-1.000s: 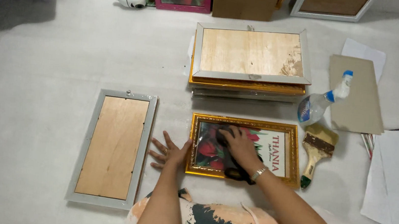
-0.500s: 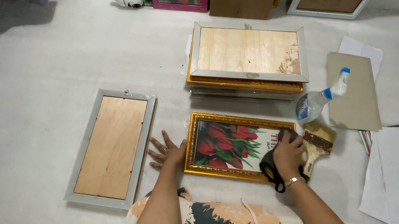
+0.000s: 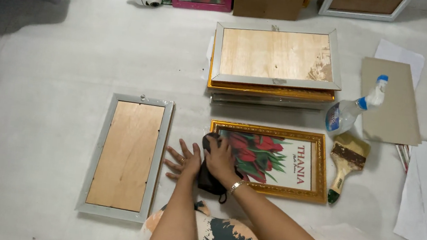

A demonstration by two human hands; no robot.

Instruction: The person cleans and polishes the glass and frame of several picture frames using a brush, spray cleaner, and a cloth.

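While the left hand (image 3: pixel 184 160) lies flat with fingers spread on the floor (image 3: pixel 61 56), the right hand (image 3: pixel 220 159) grips a dark cloth (image 3: pixel 209 178). It has swept from the right end of the gold frame (image 3: pixel 268 160) to its left end, so the glass is wiped across.

The right hand (image 3: pixel 220 160), pressing a dark cloth (image 3: pixel 209 175), has swept back across the gold-framed tulip picture (image 3: pixel 268 160): a second ago it was mid-glass, half a second ago at the frame's right edge by the paintbrush, and now it sits at the left edge, beside the left hand (image 3: pixel 184 160), uncovering the print.
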